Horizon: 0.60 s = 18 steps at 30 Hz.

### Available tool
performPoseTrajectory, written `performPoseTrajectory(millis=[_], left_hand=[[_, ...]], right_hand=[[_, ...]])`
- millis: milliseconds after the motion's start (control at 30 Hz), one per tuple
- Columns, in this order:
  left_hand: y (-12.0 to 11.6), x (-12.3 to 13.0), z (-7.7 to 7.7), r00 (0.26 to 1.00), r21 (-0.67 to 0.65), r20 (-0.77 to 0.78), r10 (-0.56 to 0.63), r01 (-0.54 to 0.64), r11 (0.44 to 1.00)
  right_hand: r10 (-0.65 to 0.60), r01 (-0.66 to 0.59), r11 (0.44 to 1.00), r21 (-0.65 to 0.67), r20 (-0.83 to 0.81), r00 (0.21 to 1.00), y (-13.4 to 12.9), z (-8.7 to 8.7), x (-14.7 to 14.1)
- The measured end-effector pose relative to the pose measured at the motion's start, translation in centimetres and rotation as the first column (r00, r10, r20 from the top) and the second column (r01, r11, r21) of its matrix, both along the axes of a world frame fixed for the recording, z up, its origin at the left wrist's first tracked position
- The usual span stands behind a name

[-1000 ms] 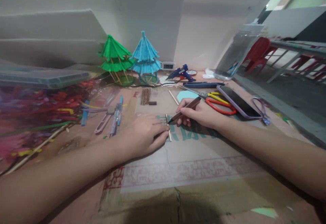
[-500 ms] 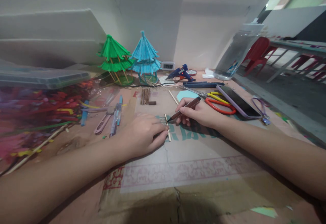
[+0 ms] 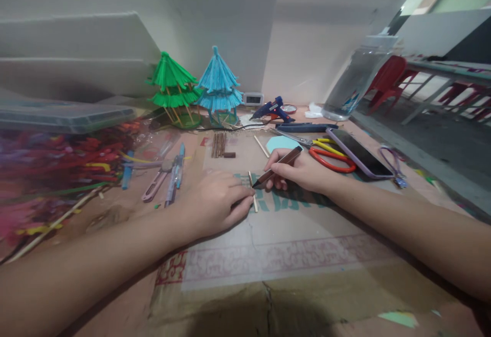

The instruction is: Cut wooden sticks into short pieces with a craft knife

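A short pale stick lies on the printed cardboard sheet, with dark colouring along part of its upper half. The thumb and fingers of my left hand close on its middle and hold it down. My right hand grips a brown marker, whose dark tip touches the stick just above my left fingertips. Beyond the hands lie several brown sticks in a row and a short brown piece. Another pale stick rests beside a light blue octagon.
Green and blue pagoda models stand at the back. Near them is a glue gun. Scissors, a phone and a large bottle are on the right. Pens and colourful craft pieces lie left.
The marker tip has moved slightly down along the stick, closer to my left fingertips. More of the stick's upper part looks dark. My left hand has stayed in place.
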State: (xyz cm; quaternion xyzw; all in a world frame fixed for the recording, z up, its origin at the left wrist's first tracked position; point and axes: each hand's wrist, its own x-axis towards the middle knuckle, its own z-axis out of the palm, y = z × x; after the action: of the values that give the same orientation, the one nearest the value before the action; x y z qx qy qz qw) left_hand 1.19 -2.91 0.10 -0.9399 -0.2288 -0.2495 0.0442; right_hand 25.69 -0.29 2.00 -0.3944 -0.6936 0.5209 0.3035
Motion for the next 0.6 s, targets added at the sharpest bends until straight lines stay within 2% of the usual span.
performPoseTrajectory(millis=[167,367,600], left_hand=[[-0.08,-0.02,0.0,1.0,0.006,0.0,0.005,-0.005,1.0],[0.06,-0.01,0.01,1.0,0.005,0.0,-0.001,0.001,1.0],[0.14,0.03,-0.02,1.0,-0.011,-0.017,-0.004,0.004,1.0]], right_hand=[[-0.011,0.011,1.0,0.0,0.002,1.0,0.07,-0.11,-0.05],[-0.155,0.157,0.986,0.06,-0.043,0.987,0.3,-0.4,-0.42],[-0.141,0.143,0.987,0.072,-0.028,0.99,0.58,-0.67,-0.43]])
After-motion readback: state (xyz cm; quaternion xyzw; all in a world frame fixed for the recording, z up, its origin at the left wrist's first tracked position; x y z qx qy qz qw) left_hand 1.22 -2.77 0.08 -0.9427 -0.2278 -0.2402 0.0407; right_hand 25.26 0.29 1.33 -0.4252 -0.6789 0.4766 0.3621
